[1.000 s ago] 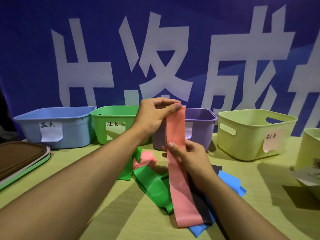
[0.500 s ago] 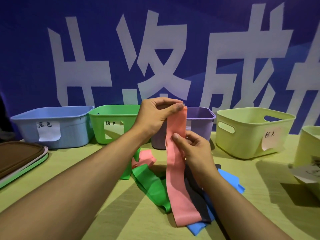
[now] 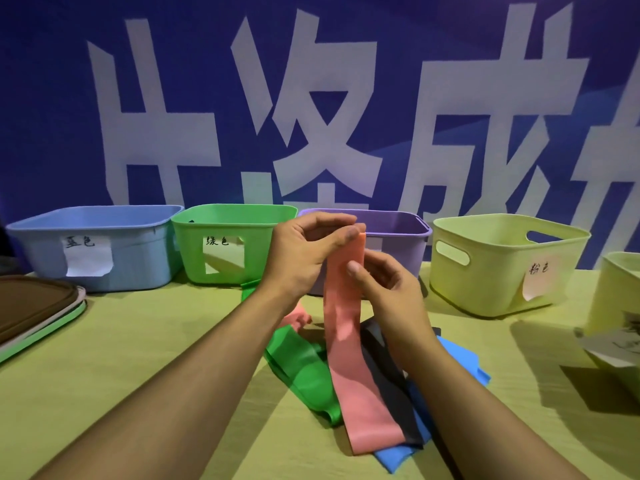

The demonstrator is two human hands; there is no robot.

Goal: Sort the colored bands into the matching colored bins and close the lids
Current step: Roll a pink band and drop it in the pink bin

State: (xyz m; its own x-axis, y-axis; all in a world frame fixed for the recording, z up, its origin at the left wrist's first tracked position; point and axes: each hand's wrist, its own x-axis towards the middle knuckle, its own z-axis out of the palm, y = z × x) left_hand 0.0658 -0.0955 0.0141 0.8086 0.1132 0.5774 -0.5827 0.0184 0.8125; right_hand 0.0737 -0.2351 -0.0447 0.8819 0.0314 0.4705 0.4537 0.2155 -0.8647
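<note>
Right hand [image 3: 388,292] now higher on pink band [image 3: 349,327], both hands pinching it; green bin [image 3: 225,251] label "绿色".

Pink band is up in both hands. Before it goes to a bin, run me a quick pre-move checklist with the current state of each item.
1. Left hand pinches the pink band at its top: ok.
2. Right hand pinches it lower: ok.
3. Band clear of the pile: not ok; its lower end lies on the black band and blue band, beside the green band.
4. Target bin open: ok; the yellow-green bin labelled pink has no lid.
5. That bin's inside clear: cannot tell.
6. Lids at hand: ok, stacked far left.
</note>
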